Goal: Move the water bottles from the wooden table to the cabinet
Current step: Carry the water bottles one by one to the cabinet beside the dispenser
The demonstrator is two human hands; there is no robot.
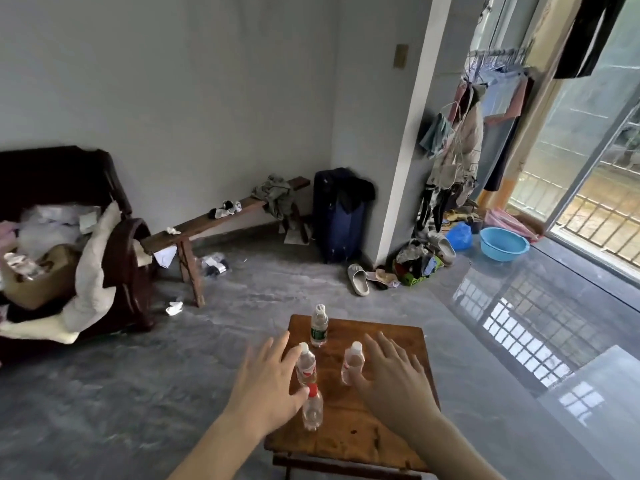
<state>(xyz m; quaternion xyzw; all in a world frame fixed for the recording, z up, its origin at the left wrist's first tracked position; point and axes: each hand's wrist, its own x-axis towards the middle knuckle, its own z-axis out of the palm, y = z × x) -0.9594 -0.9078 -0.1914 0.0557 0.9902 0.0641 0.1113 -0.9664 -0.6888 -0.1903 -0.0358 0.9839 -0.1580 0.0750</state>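
Note:
Several clear plastic water bottles stand upright on a small wooden table (388,441) low in the head view. A green-labelled bottle (319,326) is at the far edge. A red-labelled, white-capped bottle (306,365) stands mid-left, a white-capped bottle (352,363) mid-right, and a red-capped bottle (312,408) nearest me. My left hand (266,382) hovers with fingers spread just left of the red-labelled bottle, thumb by the red cap. My right hand (394,375) is spread just right of the white-capped bottle. Neither holds anything. No cabinet is in view.
A dark wooden chair (121,265) heaped with clutter stands at left. A long wooden bench (214,225) and a blue suitcase (337,220) line the far wall. Slippers (358,278), clothes and a blue basin (504,244) lie by the balcony door.

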